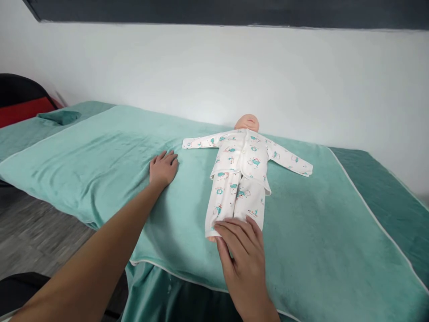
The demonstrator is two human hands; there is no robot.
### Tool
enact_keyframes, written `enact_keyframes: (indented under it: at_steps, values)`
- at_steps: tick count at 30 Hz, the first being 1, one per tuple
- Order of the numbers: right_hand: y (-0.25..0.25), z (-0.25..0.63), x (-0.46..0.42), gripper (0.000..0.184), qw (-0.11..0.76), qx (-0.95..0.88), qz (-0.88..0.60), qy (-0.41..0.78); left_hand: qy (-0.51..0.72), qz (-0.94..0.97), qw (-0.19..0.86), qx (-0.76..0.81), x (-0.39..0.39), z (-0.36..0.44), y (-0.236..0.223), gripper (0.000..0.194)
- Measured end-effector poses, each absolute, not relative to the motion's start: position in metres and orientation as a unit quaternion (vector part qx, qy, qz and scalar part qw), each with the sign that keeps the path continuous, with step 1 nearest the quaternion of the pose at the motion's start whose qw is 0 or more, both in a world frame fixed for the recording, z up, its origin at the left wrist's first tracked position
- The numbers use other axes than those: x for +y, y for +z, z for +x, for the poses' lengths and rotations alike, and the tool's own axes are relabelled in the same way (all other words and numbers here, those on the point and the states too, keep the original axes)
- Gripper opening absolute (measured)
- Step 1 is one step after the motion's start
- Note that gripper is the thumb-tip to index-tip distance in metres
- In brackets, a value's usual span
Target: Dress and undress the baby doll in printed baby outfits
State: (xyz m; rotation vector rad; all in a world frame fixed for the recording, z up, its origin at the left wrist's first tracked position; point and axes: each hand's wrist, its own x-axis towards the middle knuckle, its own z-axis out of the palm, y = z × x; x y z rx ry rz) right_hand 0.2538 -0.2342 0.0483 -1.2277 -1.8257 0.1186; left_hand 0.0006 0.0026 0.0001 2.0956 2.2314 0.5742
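A baby doll (247, 122) lies on its back, wearing a white printed long-sleeved top (243, 154) and matching trousers (223, 197). Its arms are spread out, and the sleeves cover the doll's hands. My left hand (163, 167) rests palm down on the light green blanket (321, 232), fingers spread, left of the doll. At the doll's feet, my right hand (244, 255) has its fingers bent over the trouser hems, with the thumb close below. A bit of the doll's foot shows at the left hem; my right hand hides the other leg's end.
Darker green cloth (378, 188) shows under the blanket at the right. Behind stands a white wall (214, 71) with a dark panel (214, 12) above. A black and red chair (25, 100) is at the far left, and grey floor (36, 228) shows beside the table.
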Motion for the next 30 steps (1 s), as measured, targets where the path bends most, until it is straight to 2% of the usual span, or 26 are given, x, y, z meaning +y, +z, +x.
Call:
enact_keyframes:
  at_steps: [7,12,16,19,26,30]
  values:
    - [0.049,0.254,-0.235,0.022,0.471,-0.729,-0.495,0.046,0.193,0.674,0.013,0.713,0.004,-0.001,-0.001,0.048]
    - [0.052,0.265,-0.236,0.013,0.454,-0.742,-0.49,0.054,0.186,0.673,0.015,0.716,0.004,-0.001,0.0,0.049]
    - [0.062,0.273,-0.225,0.014,0.461,-0.741,-0.487,0.04,0.191,0.672,0.019,0.715,0.004,0.0,0.0,0.05]
    - [0.073,0.281,-0.202,0.017,0.425,-0.764,-0.486,0.009,0.19,0.672,0.021,0.716,0.003,0.0,0.0,0.05]
    - [0.087,0.303,-0.155,0.025,0.265,-0.842,-0.469,-0.01,0.186,0.668,0.021,0.72,0.002,0.002,0.002,0.049]
    - [0.089,0.311,-0.155,0.024,0.276,-0.84,-0.467,0.002,0.191,0.667,0.016,0.72,0.002,0.002,0.002,0.048]
